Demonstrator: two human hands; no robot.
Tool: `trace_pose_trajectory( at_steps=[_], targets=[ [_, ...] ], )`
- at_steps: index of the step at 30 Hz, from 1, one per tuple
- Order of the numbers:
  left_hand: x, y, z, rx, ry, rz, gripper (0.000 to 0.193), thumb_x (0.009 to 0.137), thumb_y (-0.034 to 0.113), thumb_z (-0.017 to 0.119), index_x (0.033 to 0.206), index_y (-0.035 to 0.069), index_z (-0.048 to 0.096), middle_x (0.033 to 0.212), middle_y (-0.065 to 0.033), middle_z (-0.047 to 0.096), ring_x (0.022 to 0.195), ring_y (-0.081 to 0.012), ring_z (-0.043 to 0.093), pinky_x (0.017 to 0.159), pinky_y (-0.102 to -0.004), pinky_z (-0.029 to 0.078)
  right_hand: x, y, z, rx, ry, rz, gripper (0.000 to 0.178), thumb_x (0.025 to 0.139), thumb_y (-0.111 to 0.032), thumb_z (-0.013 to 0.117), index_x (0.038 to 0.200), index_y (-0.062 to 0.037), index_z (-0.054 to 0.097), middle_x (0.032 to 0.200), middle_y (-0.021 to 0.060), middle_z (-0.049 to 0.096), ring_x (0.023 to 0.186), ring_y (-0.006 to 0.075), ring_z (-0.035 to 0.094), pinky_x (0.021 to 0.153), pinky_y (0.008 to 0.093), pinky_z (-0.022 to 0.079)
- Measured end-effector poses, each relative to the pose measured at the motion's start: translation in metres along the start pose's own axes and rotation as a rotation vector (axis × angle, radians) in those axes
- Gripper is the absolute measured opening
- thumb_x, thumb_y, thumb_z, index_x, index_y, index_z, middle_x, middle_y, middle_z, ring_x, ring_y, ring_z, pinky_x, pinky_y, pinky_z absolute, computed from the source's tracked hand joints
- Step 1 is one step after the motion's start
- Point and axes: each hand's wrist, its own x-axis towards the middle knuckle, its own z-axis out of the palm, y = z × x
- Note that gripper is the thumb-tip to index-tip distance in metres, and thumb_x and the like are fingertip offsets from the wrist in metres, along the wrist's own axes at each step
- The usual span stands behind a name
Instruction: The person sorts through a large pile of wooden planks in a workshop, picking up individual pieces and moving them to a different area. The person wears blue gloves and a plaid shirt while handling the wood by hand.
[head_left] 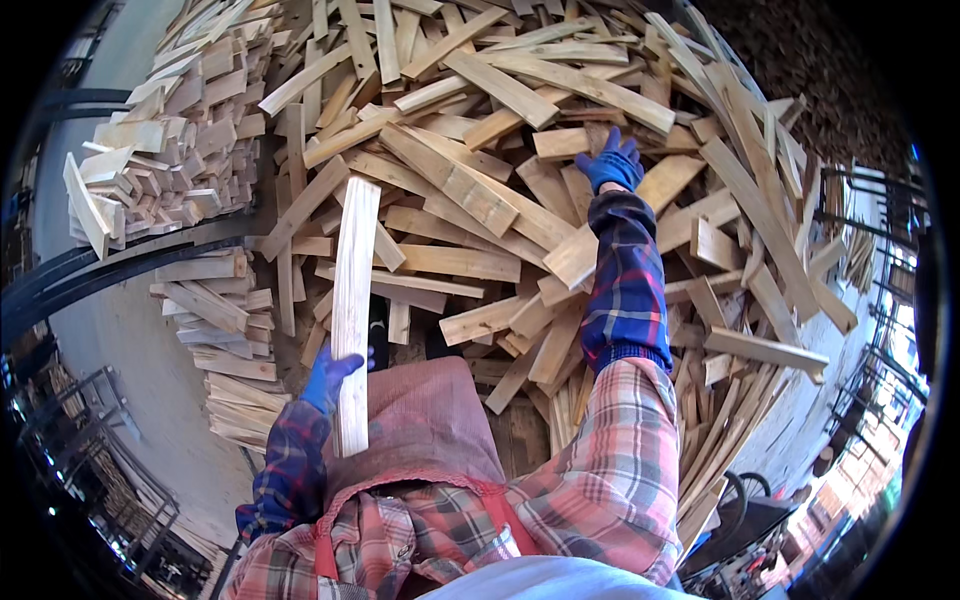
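Observation:
My left hand, in a blue glove, is closed round the lower part of a pale wooden board, which stands lengthwise in front of my lap. My right hand, also gloved in blue, stretches out over a heap of loose wooden boards. Its fingers are spread, and nothing shows gripped in them. Beside them lies a short board; whether the fingertips touch it I cannot tell. A reddish apron covers my lap.
To the left stand a tall stack of short boards and a lower stack. A dark curved metal bar runs between them. Long boards lean along the heap's right side. A wheeled machine stands at lower right.

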Motion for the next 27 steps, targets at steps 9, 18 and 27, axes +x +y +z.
trace_pose_trajectory(
  at_steps=[9,18,27],
  targets=[
    [0.014,-0.08,-0.021,-0.104,0.025,-0.126,0.043,0.076,-0.001,0.067,0.118,-0.004,0.055,0.097,-0.0183,0.068,0.078,-0.0272,0.069,0.071,-0.0372,0.058,-0.085,0.05,-0.084,-0.016,-0.263,-0.188,0.073,0.074,-0.033,0.07,0.141,-0.0252,0.043,0.117,0.0251,0.058,0.11,0.0399,0.057,0.095,0.0454,0.046],
    [0.08,-0.045,0.016,-0.061,-0.201,-0.118,0.051,0.071,-0.002,0.069,0.119,-0.004,0.053,0.091,-0.0171,0.064,0.076,-0.0281,0.067,0.067,-0.0386,0.059,-0.337,0.302,-0.423,-0.499,0.36,0.315,0.069,0.078,-0.04,0.07,0.136,-0.009,0.049,0.122,0.0228,0.058,0.108,0.0352,0.058,0.092,0.0409,0.045],
    [0.051,-0.036,0.015,-0.101,-0.042,-0.112,0.047,0.075,-0.001,0.068,0.119,-0.003,0.053,0.092,-0.0172,0.066,0.076,-0.0266,0.067,0.07,-0.037,0.059,-0.1,0.114,-0.128,0.053,0.34,-0.476,0.069,0.074,-0.041,0.069,0.131,-0.0063,0.051,0.138,0.0188,0.047,0.126,0.0339,0.045,0.105,0.0445,0.034]
  ],
)
